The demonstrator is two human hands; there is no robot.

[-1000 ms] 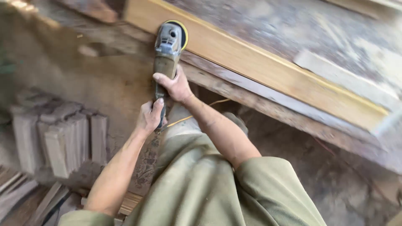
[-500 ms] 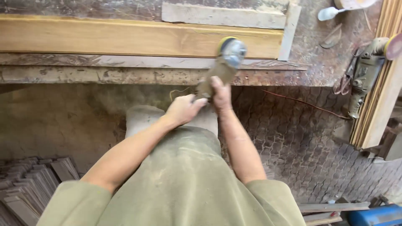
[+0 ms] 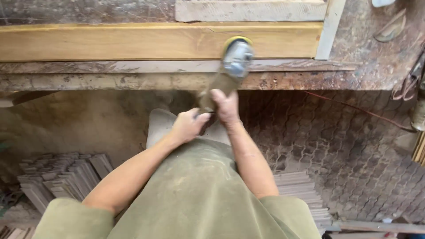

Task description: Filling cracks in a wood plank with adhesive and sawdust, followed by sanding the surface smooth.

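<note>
— What is held, and by which hand?

— An angle grinder (image 3: 230,71) is grasped by both. The left hand (image 3: 188,126) is clenched round the rear of the handle, and the right hand (image 3: 226,106) is wrapped round the body just ahead of it.

— What has changed in the last half second?

— Very little: the same grip is kept, and the grinder's yellow-backed disc is again seen pressed against the front edge of the long yellowish plank (image 3: 133,42). The head is blurred, so steady working along that edge is suggested rather than a new start.

— How are the materials described?

— The plank is seen as smooth, pale and straight-edged. The desk (image 3: 376,66) beneath it is rough, stained and dust-caked. A paler board (image 3: 248,11) is laid behind the plank. Stacks of thin grey wooden slats (image 3: 62,175) are piled on the floor, and a red cable (image 3: 354,108) is trailed across the patterned wall below.
</note>
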